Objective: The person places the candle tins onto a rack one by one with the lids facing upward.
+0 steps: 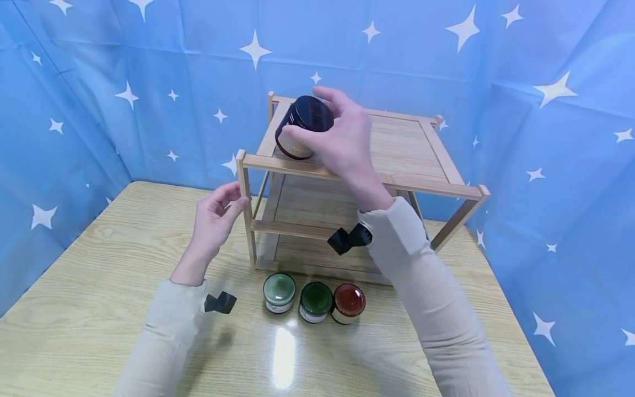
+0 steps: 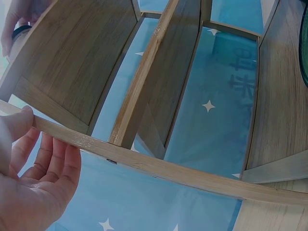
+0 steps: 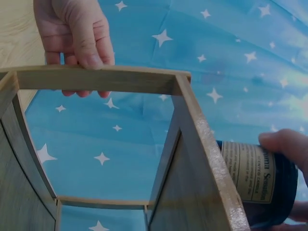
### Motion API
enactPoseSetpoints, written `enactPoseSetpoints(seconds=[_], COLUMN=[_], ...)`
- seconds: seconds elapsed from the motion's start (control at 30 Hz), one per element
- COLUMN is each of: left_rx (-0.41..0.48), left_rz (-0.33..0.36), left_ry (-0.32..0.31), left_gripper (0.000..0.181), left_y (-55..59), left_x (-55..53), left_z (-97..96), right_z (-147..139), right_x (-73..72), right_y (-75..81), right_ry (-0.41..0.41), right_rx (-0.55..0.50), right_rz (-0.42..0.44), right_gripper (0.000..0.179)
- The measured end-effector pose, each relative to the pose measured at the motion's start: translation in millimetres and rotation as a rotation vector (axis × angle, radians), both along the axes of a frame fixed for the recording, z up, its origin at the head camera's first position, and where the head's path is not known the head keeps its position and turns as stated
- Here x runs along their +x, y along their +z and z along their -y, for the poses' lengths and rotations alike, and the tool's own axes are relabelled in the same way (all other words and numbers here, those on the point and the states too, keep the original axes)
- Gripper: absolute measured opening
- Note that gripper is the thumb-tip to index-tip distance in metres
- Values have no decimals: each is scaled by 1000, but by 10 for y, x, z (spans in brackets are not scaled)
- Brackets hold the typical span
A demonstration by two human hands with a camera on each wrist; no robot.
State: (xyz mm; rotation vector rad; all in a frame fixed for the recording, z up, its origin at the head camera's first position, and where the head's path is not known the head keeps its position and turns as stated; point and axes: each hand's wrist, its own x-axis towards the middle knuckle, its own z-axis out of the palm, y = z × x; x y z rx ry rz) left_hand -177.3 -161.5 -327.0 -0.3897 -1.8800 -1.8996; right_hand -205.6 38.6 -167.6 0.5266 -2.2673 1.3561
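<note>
A dark scented candle jar (image 1: 311, 114) with a black top and a cream label is over the left end of the wooden rack's top shelf (image 1: 409, 144). My right hand (image 1: 347, 135) grips it between thumb and fingers from the right. In the right wrist view, the label (image 3: 249, 172) shows beside the rack's front rail. My left hand (image 1: 214, 216) holds the rack's front left post (image 1: 246, 204), thumb on one side and fingers round the other, as the left wrist view shows.
On the table (image 1: 124, 264) before the rack stand three more jars in a row: pale green (image 1: 279, 289), dark green (image 1: 316, 299) and reddish brown (image 1: 349, 300). The rack's lower shelf (image 1: 317, 204) lies under the top one. A blue star-patterned curtain (image 1: 198, 71) hangs behind.
</note>
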Motion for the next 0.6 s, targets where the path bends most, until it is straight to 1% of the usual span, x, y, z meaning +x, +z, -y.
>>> enactPoseSetpoints(seconds=[0.07, 0.23, 0.37, 0.6], left_rx=[0, 2, 8, 6], left_rz=[1, -2, -5, 1], left_ry=[0, -3, -4, 0], left_gripper=[25, 24, 24, 25], left_y=[-1, 3, 7, 5], left_x=[0, 5, 7, 5], left_z=[0, -2, -4, -3], right_z=[11, 27, 40, 69], right_x=[-6, -6, -5, -37], right_y=[2, 17, 26, 28], right_ry=[-19, -33, -34, -29], right_rx=[21, 76, 110, 140], right_rz=[10, 3, -6, -3], right_gripper=[63, 60, 58, 59])
